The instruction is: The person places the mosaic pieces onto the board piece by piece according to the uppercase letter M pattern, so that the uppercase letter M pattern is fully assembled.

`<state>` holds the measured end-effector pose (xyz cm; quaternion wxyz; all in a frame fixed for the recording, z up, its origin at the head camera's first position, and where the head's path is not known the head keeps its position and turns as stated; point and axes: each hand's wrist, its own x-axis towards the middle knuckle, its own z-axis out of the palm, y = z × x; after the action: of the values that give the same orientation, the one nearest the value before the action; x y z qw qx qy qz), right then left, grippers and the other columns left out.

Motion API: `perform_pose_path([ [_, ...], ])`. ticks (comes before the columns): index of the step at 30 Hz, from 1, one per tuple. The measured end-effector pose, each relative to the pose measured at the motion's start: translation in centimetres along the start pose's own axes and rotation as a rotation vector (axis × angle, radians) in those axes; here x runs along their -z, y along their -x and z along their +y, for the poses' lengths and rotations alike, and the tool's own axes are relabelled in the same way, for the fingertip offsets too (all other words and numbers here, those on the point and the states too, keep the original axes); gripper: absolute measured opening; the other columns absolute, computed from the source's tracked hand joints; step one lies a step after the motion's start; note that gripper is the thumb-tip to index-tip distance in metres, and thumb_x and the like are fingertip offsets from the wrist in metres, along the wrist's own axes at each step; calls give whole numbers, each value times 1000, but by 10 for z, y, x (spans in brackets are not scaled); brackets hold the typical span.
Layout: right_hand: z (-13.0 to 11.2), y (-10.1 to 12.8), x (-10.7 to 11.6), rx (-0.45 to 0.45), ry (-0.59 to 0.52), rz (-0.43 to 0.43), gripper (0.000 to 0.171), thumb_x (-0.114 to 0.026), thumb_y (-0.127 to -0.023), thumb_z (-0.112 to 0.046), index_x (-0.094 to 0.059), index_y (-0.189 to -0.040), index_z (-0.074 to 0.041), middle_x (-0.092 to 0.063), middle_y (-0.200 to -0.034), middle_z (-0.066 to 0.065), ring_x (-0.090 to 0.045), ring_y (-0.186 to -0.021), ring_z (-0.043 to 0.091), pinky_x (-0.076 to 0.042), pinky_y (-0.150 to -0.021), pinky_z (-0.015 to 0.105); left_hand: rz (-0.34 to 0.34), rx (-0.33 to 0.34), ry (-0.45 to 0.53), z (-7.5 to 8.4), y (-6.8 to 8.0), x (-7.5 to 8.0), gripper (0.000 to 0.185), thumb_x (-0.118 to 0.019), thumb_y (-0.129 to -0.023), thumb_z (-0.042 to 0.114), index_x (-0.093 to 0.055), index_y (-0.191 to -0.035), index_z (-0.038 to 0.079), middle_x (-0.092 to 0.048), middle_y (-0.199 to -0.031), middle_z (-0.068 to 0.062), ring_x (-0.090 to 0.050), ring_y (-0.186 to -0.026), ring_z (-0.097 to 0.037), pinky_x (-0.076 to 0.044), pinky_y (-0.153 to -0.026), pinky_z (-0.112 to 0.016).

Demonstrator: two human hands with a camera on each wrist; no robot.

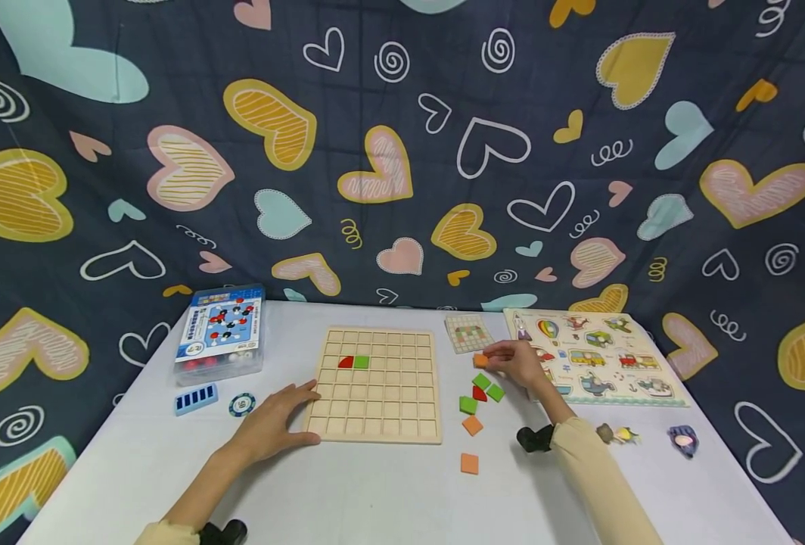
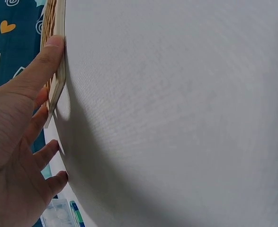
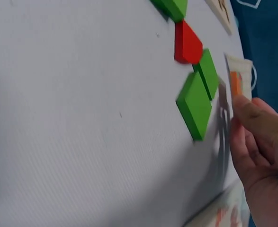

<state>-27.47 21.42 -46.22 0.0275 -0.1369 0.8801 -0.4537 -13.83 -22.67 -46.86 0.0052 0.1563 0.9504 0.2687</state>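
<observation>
My left hand (image 1: 271, 421) rests at the left side of a wooden grid board (image 1: 382, 434), its thumb against the board's edge and its fingers spread. On the board, a red quarter-round tile (image 1: 346, 362) lies beside a green square tile (image 1: 361, 362). To the right of the board, my right hand (image 1: 515, 362) pinches an orange tile (image 3: 236, 83) between thumb and fingers. It holds the tile just below a small pattern card (image 1: 468, 333). Loose nearby are several green tiles (image 3: 194, 106), a red tile (image 3: 188, 43) and two orange tiles (image 1: 469, 463).
A picture puzzle board (image 1: 607, 395) stands at the back right, partly behind my right hand. Small figures (image 1: 626, 435) and a dark blue trinket (image 1: 683, 440) lie in front of it. At left are a plastic box (image 1: 220, 333), a blue slotted piece (image 1: 196, 400) and a round chip (image 1: 242, 405).
</observation>
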Motion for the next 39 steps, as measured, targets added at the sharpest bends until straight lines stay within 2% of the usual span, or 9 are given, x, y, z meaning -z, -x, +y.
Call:
perform_pose_path([
  [12,-16,1,-20,-69,-97,119,24,-71,-80,7,-68,-105,10,-70,-100,23,-69,-90,29,-59,-78,30,4,7,2,2,-1,-1,69,-81,-71,41,-58,-127,9,-44,-146,-13,-37,-132,-46,-34,-104,-63],
  [15,-20,-1,-28,-86,-114,121,25,-71,-80,7,-68,-105,9,-70,-101,22,-70,-90,28,-59,-77,30,7,9,0,2,-1,-1,69,-82,-71,41,-59,-127,9,-44,-146,-13,-37,-132,-46,-34,-104,-63],
  [18,-26,-4,-37,-127,-164,132,26,-72,-79,7,-69,-105,7,-71,-100,21,-70,-90,27,-59,-77,29,7,8,0,2,-1,-1,69,-82,-71,41,-59,-127,9,-44,-146,-13,-37,-132,-46,-34,-104,-63],
  [22,-32,-7,-49,-136,-239,139,28,-73,-78,7,-69,-106,7,-70,-101,21,-70,-92,29,-59,-77,30,8,0,-1,2,-2,-1,69,-82,-71,41,-59,-127,8,-44,-146,-13,-37,-132,-47,-34,-104,-63],
  [33,-46,-17,-76,-106,-373,137,28,-72,-77,13,-68,-104,11,-69,-100,25,-69,-91,33,-59,-76,30,7,-5,-2,3,-4,-1,69,-81,-71,42,-59,-127,8,-44,-146,-14,-36,-132,-47,-34,-104,-63],
  [39,-61,-22,-92,-99,-423,102,28,-72,-76,13,-68,-104,11,-69,-100,25,-69,-91,32,-59,-76,29,13,-20,-10,1,-1,0,69,-81,-72,42,-58,-127,7,-45,-145,-14,-37,-131,-48,-33,-105,-63],
])
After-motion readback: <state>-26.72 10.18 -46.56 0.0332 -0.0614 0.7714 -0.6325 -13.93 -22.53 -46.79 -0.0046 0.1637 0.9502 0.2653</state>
